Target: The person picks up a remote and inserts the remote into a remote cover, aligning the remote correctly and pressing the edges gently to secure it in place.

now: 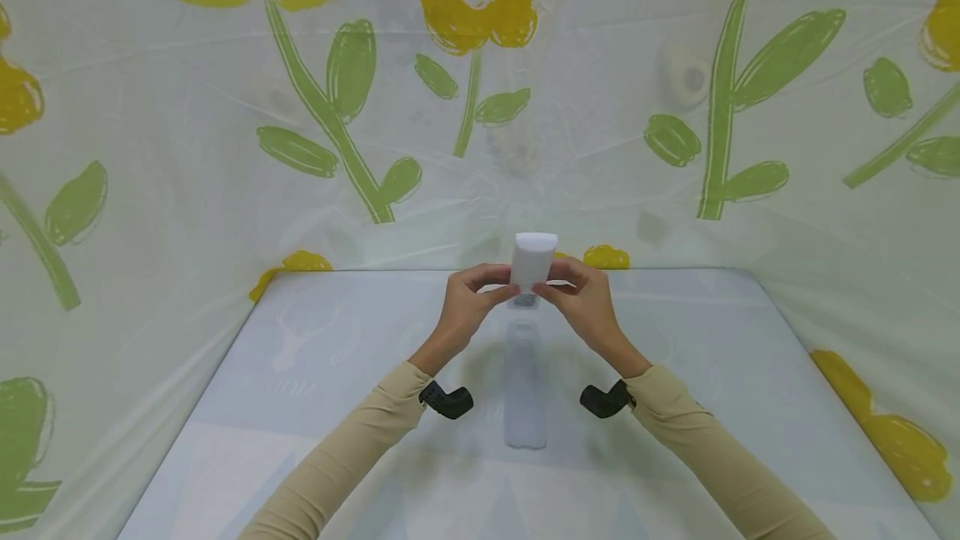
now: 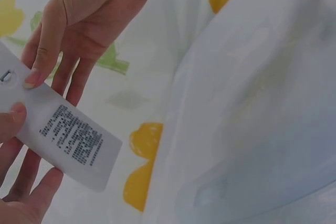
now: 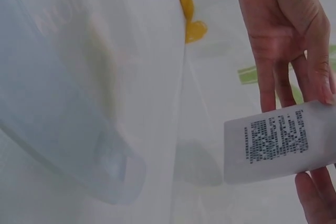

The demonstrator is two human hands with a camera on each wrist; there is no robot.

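Note:
A white remote control (image 1: 533, 261) is held up above the far part of the table, between both hands. Its back carries a block of dark print, plain in the right wrist view, and a small latch in the left wrist view. My left hand (image 1: 467, 300) pinches one long edge between thumb and fingers. On the opposite edge, my right hand (image 1: 587, 304) pinches it the same way. Below the hands a long translucent cover (image 1: 526, 390) lies flat on the table, touched by neither. The remote's front face is hidden in both wrist views.
The pale table (image 1: 300, 373) has faint deer and letter prints. A white sheet with yellow flowers and green leaves (image 1: 292, 148) hangs behind it and along both sides. Black wrist cameras (image 1: 448, 401) jut inward from both wrists.

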